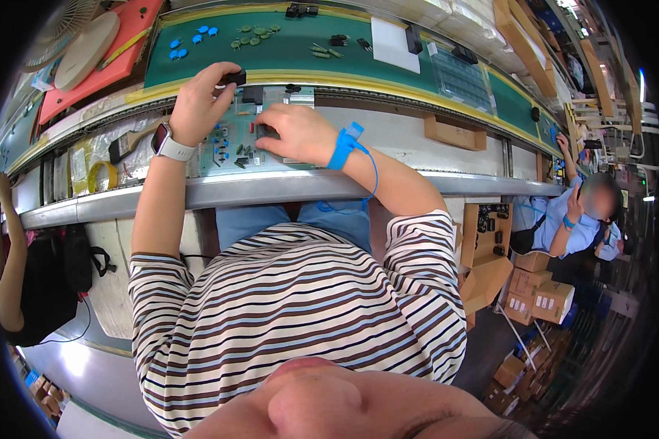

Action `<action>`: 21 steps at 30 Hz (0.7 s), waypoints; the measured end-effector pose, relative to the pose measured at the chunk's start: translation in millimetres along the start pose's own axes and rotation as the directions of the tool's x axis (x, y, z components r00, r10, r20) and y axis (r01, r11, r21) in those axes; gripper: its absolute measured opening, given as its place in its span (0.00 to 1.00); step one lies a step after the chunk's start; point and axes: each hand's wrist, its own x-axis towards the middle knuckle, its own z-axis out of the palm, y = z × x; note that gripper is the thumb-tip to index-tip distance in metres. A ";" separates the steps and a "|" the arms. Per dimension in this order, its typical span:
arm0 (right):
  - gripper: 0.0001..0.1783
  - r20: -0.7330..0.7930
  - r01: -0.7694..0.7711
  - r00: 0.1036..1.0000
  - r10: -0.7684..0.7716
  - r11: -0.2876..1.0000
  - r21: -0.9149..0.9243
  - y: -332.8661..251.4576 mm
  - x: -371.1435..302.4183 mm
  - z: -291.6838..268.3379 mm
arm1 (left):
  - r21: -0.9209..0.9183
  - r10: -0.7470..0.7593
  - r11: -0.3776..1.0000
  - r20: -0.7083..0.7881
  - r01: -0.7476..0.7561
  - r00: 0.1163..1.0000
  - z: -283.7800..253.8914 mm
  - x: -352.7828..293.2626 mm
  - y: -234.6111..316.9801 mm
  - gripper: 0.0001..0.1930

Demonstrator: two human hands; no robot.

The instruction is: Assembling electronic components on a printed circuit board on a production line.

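Observation:
A green circuit board [227,123] fitted with many small parts lies on the rail in front of me. At its far left edge, my left hand [201,102] pinches a small black block-shaped component [237,77] between thumb and fingers, raised by the board. My right hand [298,133] rests over the board's right half, fingers bent and closed down toward its surface. Beneath those fingertips a dark area shows, but what they hold, if anything, is hidden. A blue wrist strap [341,149] with a coiled cord circles my right wrist; a watch [170,140] is on my left.
Beyond the rail, a green mat [300,51] carries blue disc parts [178,54], green disc parts [255,35], black parts and a white sheet [395,45]. A brush [133,139] and yellow tape roll [102,176] lie left. Co-workers [564,212] sit on both sides.

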 end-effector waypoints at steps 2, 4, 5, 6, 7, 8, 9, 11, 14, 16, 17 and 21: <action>0.17 -0.004 0.012 1.000 -0.012 1.000 0.005 -1.4 0.3 0.2 | -0.025 -0.019 1.000 -0.014 0.019 1.000 -1.3 0.0 2.2 0.14; 0.17 0.017 -0.016 1.000 0.016 1.000 -0.014 -2.6 0.5 -1.3 | -0.022 -0.054 0.998 0.006 0.054 0.999 -3.3 1.1 4.9 0.13; 0.17 0.016 -0.015 1.000 0.016 1.000 -0.015 -2.8 0.2 -1.2 | -0.022 -0.053 0.998 0.006 0.053 0.999 -5.2 1.2 5.8 0.13; 0.17 0.014 -0.007 1.000 0.007 0.999 -0.035 -2.7 0.2 -0.8 | 0.028 -0.023 0.999 0.052 0.022 0.998 -7.9 1.4 6.2 0.13; 0.17 0.012 0.002 1.000 -0.001 0.998 -0.056 -2.4 0.3 -0.4 | 0.077 0.004 0.997 0.100 -0.012 0.995 -9.9 1.5 5.8 0.13; 0.17 0.010 0.002 1.000 -0.001 0.998 -0.057 -1.9 0.5 -0.2 | 0.078 0.006 0.997 0.099 -0.014 0.995 -10.6 1.6 4.5 0.13; 0.17 0.015 0.011 1.000 -0.011 0.999 -0.047 -1.5 0.4 0.1 | 0.090 0.029 0.995 0.131 -0.041 0.991 -10.8 1.0 2.9 0.12; 0.16 0.019 0.021 1.000 -0.020 0.999 -0.036 -0.8 0.2 0.2 | 0.102 0.053 0.992 0.162 -0.070 0.985 -9.6 -0.1 -1.4 0.11; 0.16 -0.023 0.051 0.998 -0.052 0.997 -0.056 -0.4 0.8 0.9 | 0.125 0.103 0.984 0.184 -0.127 0.978 -8.0 -1.8 -8.6 0.09; 0.16 -0.017 0.043 0.999 -0.045 0.996 -0.073 -0.4 0.2 0.5 | 0.149 0.106 0.978 0.243 -0.145 0.964 -7.5 -0.9 -10.3 0.09; 0.16 -0.018 0.043 0.999 -0.045 0.996 -0.072 -0.8 -0.1 0.0 | 0.150 0.106 0.978 0.243 -0.145 0.964 -8.0 -0.3 -10.0 0.09; 0.16 -0.026 0.057 0.998 -0.060 0.993 -0.101 -0.9 -0.4 -0.7 | 0.188 0.087 0.972 0.280 -0.144 0.956 -8.2 1.2 -11.0 0.09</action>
